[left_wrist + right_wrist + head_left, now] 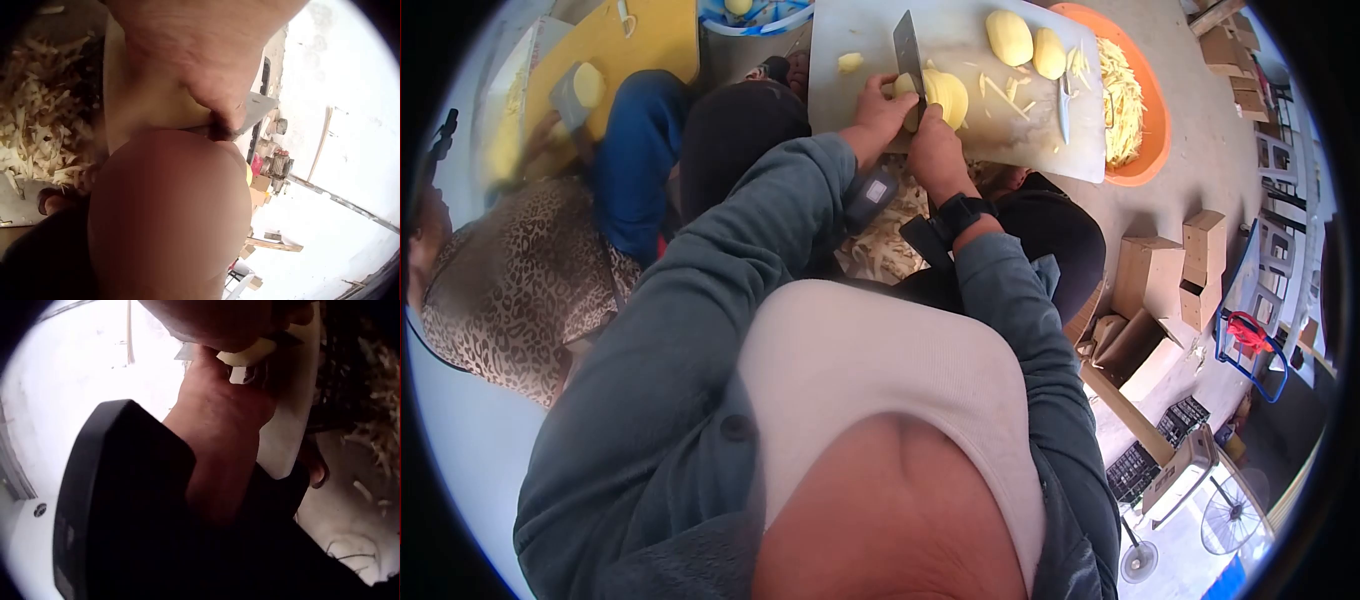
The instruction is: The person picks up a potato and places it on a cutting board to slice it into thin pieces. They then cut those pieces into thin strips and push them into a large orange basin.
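Observation:
On a white cutting board [850, 95], my left hand [882, 112] holds a peeled potato [904, 87], its fingers curled against the left part. My right hand [941, 155] grips a kitchen knife whose broad blade [907, 42] stands upright in the potato. To the right of the blade lean the cut potato slices [946, 97]. The blade [257, 111] also shows beyond the hands in the left wrist view. In the right wrist view, yellow potato [253, 354] shows between the hands. The knife's handle is hidden inside the right hand.
Two whole peeled potatoes [1010, 38], loose strips [1005, 98] and a small knife [1064, 112] lie on the board. An orange basin [1157, 125] of potato strips stands right. Peelings [40, 119] lie below. Another person holding a blade [568, 98] sits left by a yellow board [655, 50].

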A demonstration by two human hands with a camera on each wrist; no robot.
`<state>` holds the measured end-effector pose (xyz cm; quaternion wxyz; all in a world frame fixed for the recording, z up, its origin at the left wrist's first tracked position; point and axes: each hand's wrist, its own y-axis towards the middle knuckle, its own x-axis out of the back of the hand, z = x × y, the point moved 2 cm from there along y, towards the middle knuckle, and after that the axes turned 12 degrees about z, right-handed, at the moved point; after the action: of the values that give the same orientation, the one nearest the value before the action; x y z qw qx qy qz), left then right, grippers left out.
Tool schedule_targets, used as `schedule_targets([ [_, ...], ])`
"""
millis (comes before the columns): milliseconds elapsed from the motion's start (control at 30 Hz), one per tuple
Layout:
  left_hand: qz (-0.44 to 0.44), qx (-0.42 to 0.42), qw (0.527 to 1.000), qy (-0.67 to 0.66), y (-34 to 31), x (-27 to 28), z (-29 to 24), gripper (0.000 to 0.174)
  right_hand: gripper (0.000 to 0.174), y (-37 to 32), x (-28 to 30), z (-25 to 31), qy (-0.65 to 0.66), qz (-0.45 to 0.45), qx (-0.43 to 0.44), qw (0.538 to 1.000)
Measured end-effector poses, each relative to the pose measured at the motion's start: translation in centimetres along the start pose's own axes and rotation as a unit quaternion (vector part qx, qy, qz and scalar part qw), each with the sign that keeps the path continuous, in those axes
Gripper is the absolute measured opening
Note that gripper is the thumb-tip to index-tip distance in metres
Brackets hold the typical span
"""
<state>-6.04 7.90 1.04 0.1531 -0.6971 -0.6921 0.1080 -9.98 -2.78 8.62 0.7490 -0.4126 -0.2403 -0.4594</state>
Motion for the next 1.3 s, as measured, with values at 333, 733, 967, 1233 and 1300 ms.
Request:
schedule_targets([
  [333,0.037,0.003,0.998,-0.06,-0.9,0.3,-1.0,0.048,0.02,-0.2,0.3,-0.3,0.014,-0.006,-0.004,1.0],
  [733,0.034,0.035,0.998,-0.027,-0.9,0.2,-1.8,0.052,0.023,-3.1,2.7,0.8,-0.016,-0.03,0.026,0.999],
  [967,0.03,0.036,0.999,-0.01,-0.5,0.1,-1.5,0.054,0.021,-4.0,3.2,1.0,-0.026,-0.048,0.054,0.997],
  [1233,0.003,0.006,0.999,0.05,1.4,0.0,1.0,0.054,0.017,-3.5,2.5,0.8,-0.058,-0.097,0.097,0.989],
  [1300,0.001,0.006,0.999,0.052,1.2,-0.1,0.7,0.053,0.016,-3.4,2.3,0.9,-0.061,-0.09,0.087,0.99],
])
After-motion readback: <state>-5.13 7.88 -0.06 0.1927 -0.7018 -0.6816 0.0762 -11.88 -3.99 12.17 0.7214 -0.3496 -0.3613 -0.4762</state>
